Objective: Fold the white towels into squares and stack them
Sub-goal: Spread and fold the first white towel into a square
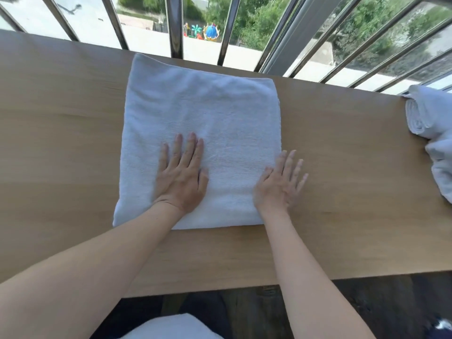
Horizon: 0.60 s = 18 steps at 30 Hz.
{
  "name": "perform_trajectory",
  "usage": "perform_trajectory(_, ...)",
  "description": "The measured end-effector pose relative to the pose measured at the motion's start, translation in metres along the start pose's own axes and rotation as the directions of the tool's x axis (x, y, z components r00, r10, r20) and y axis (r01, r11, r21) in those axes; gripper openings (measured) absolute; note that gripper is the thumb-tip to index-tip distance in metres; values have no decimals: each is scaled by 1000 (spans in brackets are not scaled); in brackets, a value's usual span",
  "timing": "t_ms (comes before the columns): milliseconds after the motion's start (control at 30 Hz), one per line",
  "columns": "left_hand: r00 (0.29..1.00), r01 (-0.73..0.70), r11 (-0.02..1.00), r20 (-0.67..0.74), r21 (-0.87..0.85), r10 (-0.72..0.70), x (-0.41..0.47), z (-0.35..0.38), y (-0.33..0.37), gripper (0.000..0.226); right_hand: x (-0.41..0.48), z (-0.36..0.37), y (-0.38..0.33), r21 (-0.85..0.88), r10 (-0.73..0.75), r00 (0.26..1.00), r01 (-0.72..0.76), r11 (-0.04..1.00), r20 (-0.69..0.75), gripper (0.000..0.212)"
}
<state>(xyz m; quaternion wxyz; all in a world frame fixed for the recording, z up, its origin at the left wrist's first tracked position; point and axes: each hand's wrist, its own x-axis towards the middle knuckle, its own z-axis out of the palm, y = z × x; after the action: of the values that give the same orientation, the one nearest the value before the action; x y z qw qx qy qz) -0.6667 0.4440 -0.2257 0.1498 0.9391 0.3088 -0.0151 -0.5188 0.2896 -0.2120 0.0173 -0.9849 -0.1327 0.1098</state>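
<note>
Flatly, both hands lay open, left hand (181, 177) pressing the folded towel (203, 133), right hand (281, 184) on its edge, on the worktop (342, 167).

One spread towel (203, 113), one towel heap (430, 118), one table (73, 143) — a left hand (182, 178), a right hand (278, 184).

Both flat hands, left hand (182, 178) and right hand (278, 184), press the folded towel (220, 123).

Single head-worn view, wide-angle, looking forward and steeply down over the near edge of the wooden table (342, 204). It faces the window bars (175, 25) just beyond the table's far edge. Close in: the table spans the frame side to side.
</note>
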Motion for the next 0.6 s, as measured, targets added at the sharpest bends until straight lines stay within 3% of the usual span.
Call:
perform_trajectory(33,1000,-16,1000,12,-16,16,-1,-1,0,66,-4,-3,-10,0,4,999,-4,1000,-40,65)
perform_trajectory(100,998,-66,996,19,-58,67,-9,-4,-4,61,-20,-2,-43,58,-131,986,138,989,-104,74)
perform_trajectory(200,978,-206,978,-8,13,206,-32,-9,-24,55,-59,10,-90,172,-329,942,336,926,-68,63)
perform_trajectory(367,971,-236,971,39,48,234,-37,-22,-60,59,-74,26,-110,88,-279,958,284,955,-62,63)
perform_trajectory(600,918,-388,920,111,56,380,70,-40,-88,66,-69,40,-110,28,-316,934,325,945,-166,69)
